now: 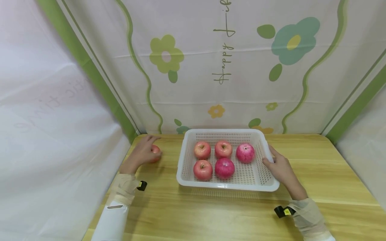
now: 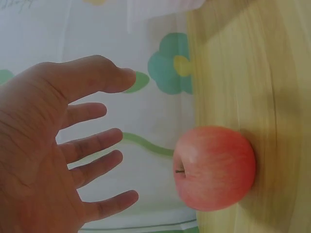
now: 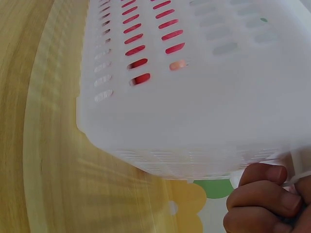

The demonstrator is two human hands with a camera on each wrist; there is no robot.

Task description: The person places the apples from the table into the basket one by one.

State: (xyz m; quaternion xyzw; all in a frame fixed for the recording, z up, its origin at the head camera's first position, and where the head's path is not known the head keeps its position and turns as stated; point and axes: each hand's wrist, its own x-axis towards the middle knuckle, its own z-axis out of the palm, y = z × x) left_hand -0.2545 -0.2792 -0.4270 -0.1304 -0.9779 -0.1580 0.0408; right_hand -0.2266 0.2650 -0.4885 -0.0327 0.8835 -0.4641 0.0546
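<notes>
My left hand (image 1: 142,153) hovers over a single red apple (image 1: 155,153) on the table. In the left wrist view its fingers (image 2: 104,204) are spread and hold nothing, with a gap between them and the apple (image 2: 214,167). My right hand (image 1: 281,167) grips the right rim of a white plastic basket (image 1: 229,186); the right wrist view has its curled fingers (image 3: 262,199) at the basket's edge. Several apples lie in the basket, such as a pale red apple (image 1: 202,150) and a deep pink apple (image 1: 224,168).
The wooden table (image 1: 211,217) ends at the back against a white curtain (image 1: 193,67) printed with flowers. Further white cloth hangs at both sides. Each wrist carries a small black camera, the left camera (image 1: 141,185) and the right camera (image 1: 284,211).
</notes>
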